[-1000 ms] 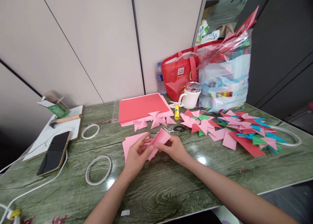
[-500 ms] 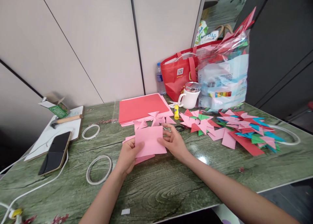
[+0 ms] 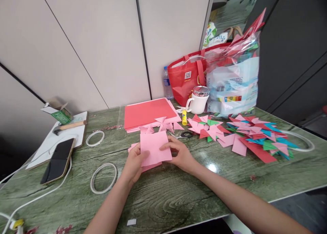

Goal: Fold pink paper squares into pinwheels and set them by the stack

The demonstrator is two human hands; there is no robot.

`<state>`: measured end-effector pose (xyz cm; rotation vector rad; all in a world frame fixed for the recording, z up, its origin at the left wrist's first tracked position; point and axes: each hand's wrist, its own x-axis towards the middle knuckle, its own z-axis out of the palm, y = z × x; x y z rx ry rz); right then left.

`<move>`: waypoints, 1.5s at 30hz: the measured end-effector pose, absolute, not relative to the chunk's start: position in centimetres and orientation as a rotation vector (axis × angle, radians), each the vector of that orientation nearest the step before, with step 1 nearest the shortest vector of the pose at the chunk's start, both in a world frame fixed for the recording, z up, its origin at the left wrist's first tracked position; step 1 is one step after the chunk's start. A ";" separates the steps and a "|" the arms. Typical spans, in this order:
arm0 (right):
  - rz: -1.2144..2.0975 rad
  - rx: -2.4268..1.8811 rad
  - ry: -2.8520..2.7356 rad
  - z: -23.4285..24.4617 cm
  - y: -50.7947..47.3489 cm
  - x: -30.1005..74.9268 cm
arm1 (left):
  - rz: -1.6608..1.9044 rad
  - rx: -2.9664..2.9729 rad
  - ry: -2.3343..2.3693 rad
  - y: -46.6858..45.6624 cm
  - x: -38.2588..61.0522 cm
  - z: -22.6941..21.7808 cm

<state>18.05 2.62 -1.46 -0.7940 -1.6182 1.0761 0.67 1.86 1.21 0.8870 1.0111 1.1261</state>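
A pink sheet of paper (image 3: 154,146) is held up between both hands above the green table. My left hand (image 3: 135,161) pinches its left edge, thumb on the front face. At the right edge, my right hand (image 3: 180,154) grips the sheet, its index finger lying across the front. More pink paper (image 3: 152,166) lies beneath, partly hidden by the held sheet. Small folded pink pieces (image 3: 166,126) sit just behind it, in front of a stack topped by a red sheet (image 3: 150,113). A pair of scissors (image 3: 186,134) with black handles lies beyond my right hand.
A yellow glue stick (image 3: 184,118) and white mug (image 3: 198,101) stand behind. Folded coloured paper pieces (image 3: 263,135) spread at right. Tape rolls (image 3: 103,192), a phone (image 3: 58,160) and a hammer (image 3: 73,125) lie left. Bags (image 3: 233,80) and a bottle (image 3: 167,84) stand at the back.
My right hand's fingers have shifted left and lower, the index finger now across the sheet's front. The sheet has moved slightly left, and the scissors show more clearly.
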 end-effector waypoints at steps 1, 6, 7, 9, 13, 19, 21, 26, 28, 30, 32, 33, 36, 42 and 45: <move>1.076 -0.801 -1.592 -1.5 2.7 18.0 | 1.104 0.890 0.983 1.8 0.7 1.3; 1.029 -0.882 -1.493 -1.5 3.0 18.0 | 1.145 0.951 0.841 1.5 1.0 1.9; 1.006 -0.891 -1.483 -1.5 3.0 18.0 | 1.160 0.963 0.807 1.4 1.0 2.1; 0.965 -0.906 -1.457 -1.6 3.1 18.1 | 1.164 0.986 0.736 1.2 1.1 2.3; 0.955 -0.960 -1.391 -1.6 3.2 18.2 | 1.132 1.080 0.718 1.1 1.1 2.1; 0.908 -0.998 -1.451 -1.5 3.1 18.3 | 1.102 1.259 1.090 1.3 1.1 0.6; 0.962 -1.005 -1.444 -1.7 2.9 18.1 | 1.149 1.268 1.119 1.3 1.2 0.2; 1.195 -0.903 -1.283 -2.0 2.5 17.7 | 1.275 1.286 1.153 1.3 1.2 -0.2; 1.217 -0.883 -1.286 -2.0 2.6 17.7 | 1.311 1.301 1.191 1.4 1.2 -0.2; 1.178 -0.895 -1.343 -2.0 2.6 17.7 | 1.317 1.287 1.210 1.4 1.2 -0.2; 1.119 -0.923 -1.402 -2.2 2.7 17.7 | 1.310 1.268 1.233 1.4 1.2 -0.3; 1.099 -0.938 -1.422 -2.3 2.7 17.7 | 1.311 1.270 1.250 1.5 1.2 -0.4; 1.078 -0.972 -1.443 -2.5 2.7 17.6 | 1.330 1.305 1.281 1.5 1.1 -0.6; 1.078 -0.971 -1.458 -2.5 2.7 17.6 | 1.328 1.327 1.298 1.5 1.1 -0.8; 1.055 -0.962 -1.478 -2.4 2.7 17.6 | 1.334 1.317 1.281 1.4 1.2 -0.6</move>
